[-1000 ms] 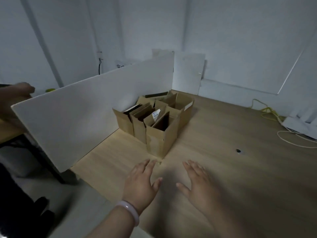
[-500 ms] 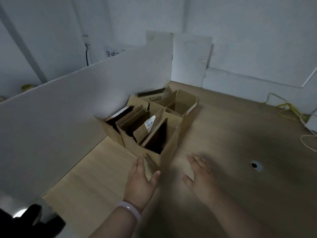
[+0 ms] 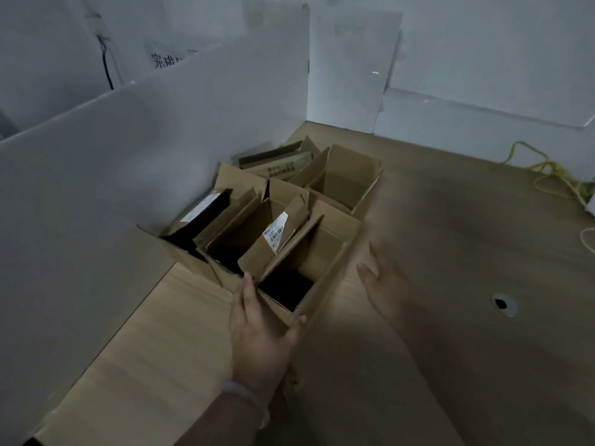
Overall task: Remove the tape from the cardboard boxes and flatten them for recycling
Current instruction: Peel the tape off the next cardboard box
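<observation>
Several open brown cardboard boxes stand packed together on the wooden table (image 3: pixel 450 252), beside a white partition. The nearest box (image 3: pixel 325 262) is open at the top with a dark inside. A flap of the box behind it carries a white shipping label (image 3: pixel 277 232). My left hand (image 3: pixel 257 329) lies against the near corner of the nearest box, fingers straight along its left side and thumb at the front corner. My right hand (image 3: pixel 383 281) hovers with straight fingers just right of that box, apart from it. A farther box (image 3: pixel 346 181) stands open and looks empty.
A white partition (image 3: pixel 128 175) walls off the table's left side, and white panels (image 3: pixel 347 75) close the back. A yellow cable (image 3: pixel 547 175) lies at the far right. A round grommet hole (image 3: pixel 503 304) sits in the tabletop right of my hands.
Both hands have reached forward from the table's near part to the boxes. My left hand now touches the nearest box's corner. The camera has moved closer and tilted down.
</observation>
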Available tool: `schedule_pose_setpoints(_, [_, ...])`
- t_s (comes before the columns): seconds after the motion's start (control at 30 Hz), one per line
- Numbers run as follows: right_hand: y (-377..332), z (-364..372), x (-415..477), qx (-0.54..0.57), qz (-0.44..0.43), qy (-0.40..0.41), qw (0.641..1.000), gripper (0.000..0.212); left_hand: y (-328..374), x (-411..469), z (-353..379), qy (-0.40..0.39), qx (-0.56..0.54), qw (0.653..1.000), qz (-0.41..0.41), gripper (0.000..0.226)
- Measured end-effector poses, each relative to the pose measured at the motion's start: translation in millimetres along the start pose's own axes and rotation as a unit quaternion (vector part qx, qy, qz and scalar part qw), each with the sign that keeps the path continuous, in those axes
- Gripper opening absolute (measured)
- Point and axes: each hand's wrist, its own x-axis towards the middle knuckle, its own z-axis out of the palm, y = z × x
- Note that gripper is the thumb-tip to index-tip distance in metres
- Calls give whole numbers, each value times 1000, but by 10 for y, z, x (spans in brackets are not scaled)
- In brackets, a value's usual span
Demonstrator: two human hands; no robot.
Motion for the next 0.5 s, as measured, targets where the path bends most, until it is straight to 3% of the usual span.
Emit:
schedule_pose_setpoints(0.1, [-51,-3,198,101,48,16,994,61,-106,68,-67,-49,-20,998,37,120])
schedule_pose_setpoints(0.23, [-51,34,172,188,95,16,978,65,-223,67,-46,-71,-151,986,-21,111])
schedule_pose_setpoints(0.3, [-14,34,55,222,113,22,968,52,-271,30,18,-46,-193,978,-57,90])
schedule_pose_setpoints(0.37, [23,-4,-96,282,127,44,950,27,-286,9,79,-52,-229,970,-68,74])
schedule_pose_setpoints(0.5, [135,-140,-485,299,136,37,944,23,-201,-3,187,-82,-269,956,-81,78])
